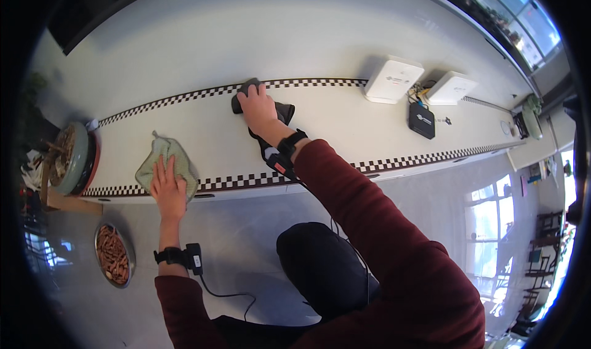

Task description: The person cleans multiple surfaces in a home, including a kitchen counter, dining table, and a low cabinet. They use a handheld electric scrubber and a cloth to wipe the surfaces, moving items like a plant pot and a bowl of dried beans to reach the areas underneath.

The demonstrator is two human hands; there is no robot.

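Note:
My left hand [167, 185] lies flat on a pale green cleaning cloth [177, 152], near the front edge of a long white cabinet top [212, 132]. Its fingers point away from me, slightly apart, and the cloth spreads out around them. Farther back, my right hand [258, 106] is closed over a dark grey cloth [286, 112] at the checkered strip along the wall. That cloth is bunched under the fingers, and part of it hangs out beside the wrist. Both wrists wear black straps with small cabled devices.
Two white router-like boxes [395, 80] [451, 88] and a black set-top box [421, 120] with cables stand to the right. Potted plants [81, 159] sit at the left end. A metal bowl of reddish-brown pieces [113, 256] rests on the floor, left of my knee [318, 261].

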